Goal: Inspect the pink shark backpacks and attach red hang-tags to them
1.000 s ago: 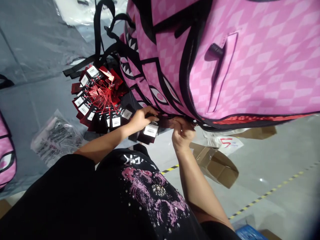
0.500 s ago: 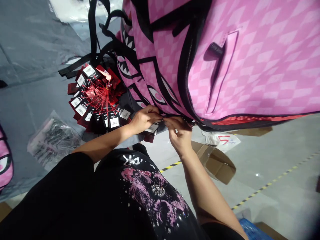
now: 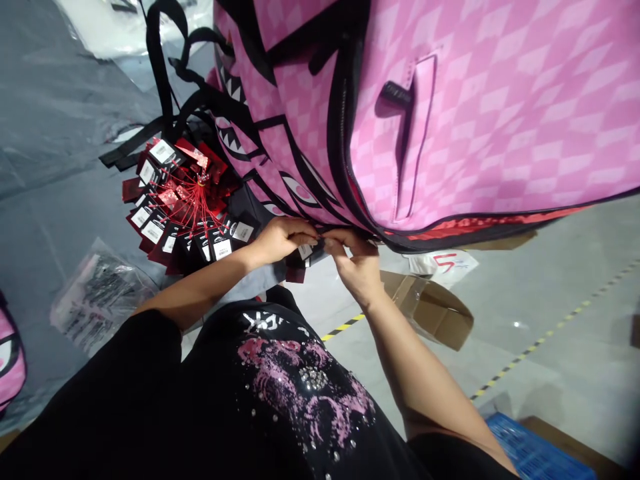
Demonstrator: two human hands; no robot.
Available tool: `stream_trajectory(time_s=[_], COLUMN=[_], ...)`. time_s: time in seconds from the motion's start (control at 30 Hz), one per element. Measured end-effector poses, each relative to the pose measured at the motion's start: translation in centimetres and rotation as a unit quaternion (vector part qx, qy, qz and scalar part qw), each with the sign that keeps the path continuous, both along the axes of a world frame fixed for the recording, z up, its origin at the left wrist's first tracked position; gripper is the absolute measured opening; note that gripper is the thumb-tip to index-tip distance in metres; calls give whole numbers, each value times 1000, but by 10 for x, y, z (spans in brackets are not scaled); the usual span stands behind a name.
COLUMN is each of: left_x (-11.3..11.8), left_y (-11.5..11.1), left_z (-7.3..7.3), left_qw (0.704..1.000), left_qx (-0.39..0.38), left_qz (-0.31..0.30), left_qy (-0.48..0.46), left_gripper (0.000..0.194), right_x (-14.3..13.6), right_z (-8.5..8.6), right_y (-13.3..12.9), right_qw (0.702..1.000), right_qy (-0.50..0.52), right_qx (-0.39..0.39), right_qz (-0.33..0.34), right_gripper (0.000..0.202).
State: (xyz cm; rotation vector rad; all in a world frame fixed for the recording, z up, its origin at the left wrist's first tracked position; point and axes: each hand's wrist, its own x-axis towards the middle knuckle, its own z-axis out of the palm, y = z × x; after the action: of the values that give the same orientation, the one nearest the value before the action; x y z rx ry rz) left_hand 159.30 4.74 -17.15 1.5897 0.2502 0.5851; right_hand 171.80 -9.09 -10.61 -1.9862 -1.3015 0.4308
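A large pink checkered backpack (image 3: 475,127) with black outlines and printed eyes fills the upper right. At its lower front edge my left hand (image 3: 280,241) pinches with thumb and index finger, close to a black zipper edge. Just to the right, my right hand (image 3: 357,263) pinches too, its fingertips almost meeting the left ones. What lies in the fingertips is too small to make out. Below them hangs a black and red hang tag (image 3: 296,274) with a white label, partly covered by my left hand. A fan of similar hang tags (image 3: 223,248) on red strings lies left of the hands.
Black straps (image 3: 157,60) trail from the backpack on the grey-covered table (image 3: 45,180). A clear plastic bag (image 3: 103,293) lies nearer, with another pink bag (image 3: 11,363) at the left edge. On the floor are an open cardboard box (image 3: 435,310) and a blue crate (image 3: 535,450).
The view has shifted a little, so the backpack and tags sit slightly further left. Both hands stay pinched at the same edge, with the fingertips slightly repositioned.
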Motion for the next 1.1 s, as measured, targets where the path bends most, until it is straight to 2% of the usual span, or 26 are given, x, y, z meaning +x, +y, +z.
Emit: stream_trajectory(time_s=[0.17, 0.3, 0.43, 0.5, 0.67, 0.83, 0.97, 1.1], left_x=[-4, -6, -4, -3, 4, 6, 7, 5], left_y=[3, 3, 4, 3, -3, -5, -10, -18], left_z=[-1, 2, 6, 11, 25, 24, 25, 27], left_qw=[991, 984, 976, 964, 912, 905, 897, 902], left_qx=[111, 141, 170, 201, 281, 331, 348, 303], left_qz=[3, -5, -31, -46, -81, -75, -77, -51], left_qy=[73, 105, 133, 168, 288, 256, 261, 304], left_gripper=[13, 16, 18, 19, 20, 18, 24, 24], right_x=[3, 4, 5, 4, 4, 5, 4, 2], right_z=[-2, -1, 1, 3, 2, -4, -6, -6], right_y=[2, 4, 4, 4, 5, 7, 9, 12], right_qw=[997, 991, 982, 971, 939, 935, 935, 941], right_qy=[-71, -112, -156, -199, -293, -299, -307, -299], right_qx=[4, -32, -33, -43, -59, -42, -48, -42], right_qz=[41, 74, 99, 124, 168, 185, 171, 155], right_gripper=[15, 18, 19, 20, 21, 19, 19, 18])
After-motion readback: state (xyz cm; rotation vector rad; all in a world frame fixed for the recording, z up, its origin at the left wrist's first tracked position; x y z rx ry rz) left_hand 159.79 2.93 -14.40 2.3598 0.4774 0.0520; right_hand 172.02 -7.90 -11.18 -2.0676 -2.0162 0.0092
